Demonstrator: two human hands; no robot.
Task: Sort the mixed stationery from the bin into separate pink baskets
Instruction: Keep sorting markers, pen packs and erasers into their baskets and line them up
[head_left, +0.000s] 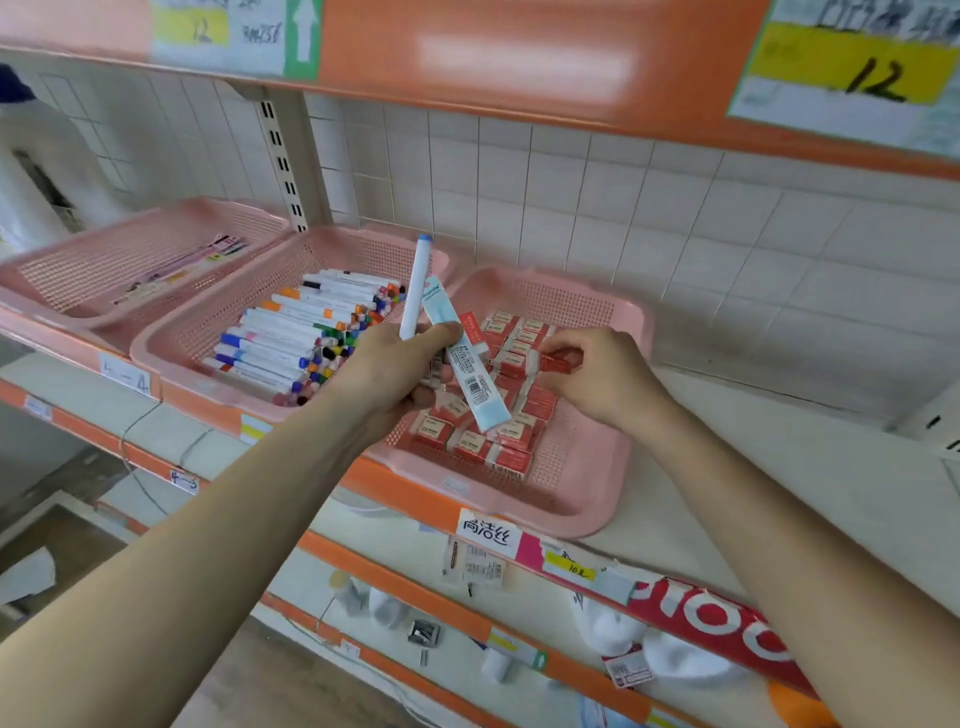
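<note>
Red eraser box (558, 360) held over the eraser basket (587, 519), centre of the frame.

The right hand (597, 374) pinches the box by its right end, long axis lying left to right. The matching erasers sit directly beneath and slightly lower left, so it likely only needs lowering. The left hand (400, 364) grips a near-upright white marker (415, 291) and a slanting pale blue packet (467, 358). It is the nearer hand to the marker basket (218, 312) at centre left.

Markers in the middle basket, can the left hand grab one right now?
Probably not: the left hand grips a white pen and a blue pack. Nothing covers the markers, though.
</note>
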